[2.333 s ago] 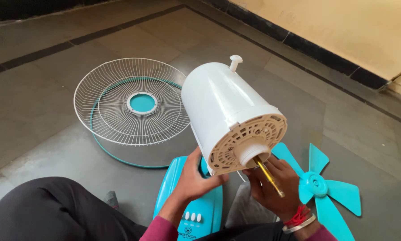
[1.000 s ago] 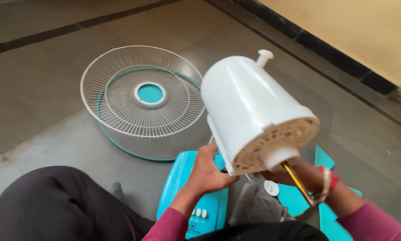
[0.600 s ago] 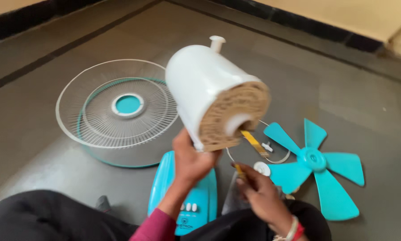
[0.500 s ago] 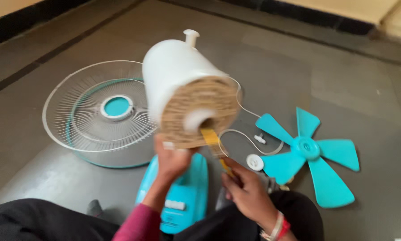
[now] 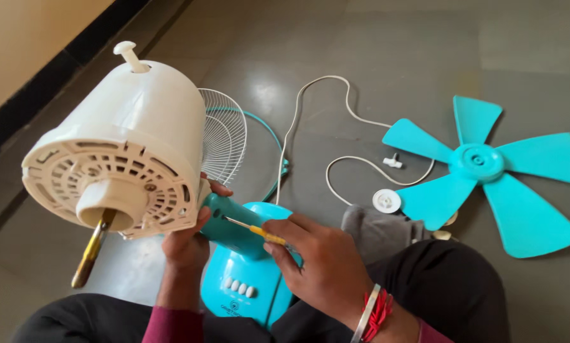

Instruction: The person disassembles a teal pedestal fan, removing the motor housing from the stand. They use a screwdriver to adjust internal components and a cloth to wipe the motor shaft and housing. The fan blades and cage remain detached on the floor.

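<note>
On the grey floor lie one turquoise fan blade (image 5: pixel 488 171) with five vanes, one white wire grille (image 5: pixel 224 136), one white cord (image 5: pixel 310 121) and one round white cap (image 5: pixel 386 201). One white motor housing (image 5: pixel 126 152) is held up by the left hand (image 5: pixel 186 238), closed around its turquoise neck (image 5: pixel 234 225). Its brass shaft (image 5: pixel 91 251) points down-left. Fingers of the right hand (image 5: pixel 320 267) pinch one yellow-handled screwdriver (image 5: pixel 256 230) against that neck, above the turquoise base (image 5: pixel 243 286) with four white buttons.

- One white motor housing (image 5: pixel 139 133)
- One screwdriver (image 5: pixel 253 230)
- One wire grille (image 5: pixel 224 136)
- One five-bladed turquoise fan blade (image 5: pixel 482 165)
- One white cord (image 5: pixel 316 108)
- Two hands
</note>
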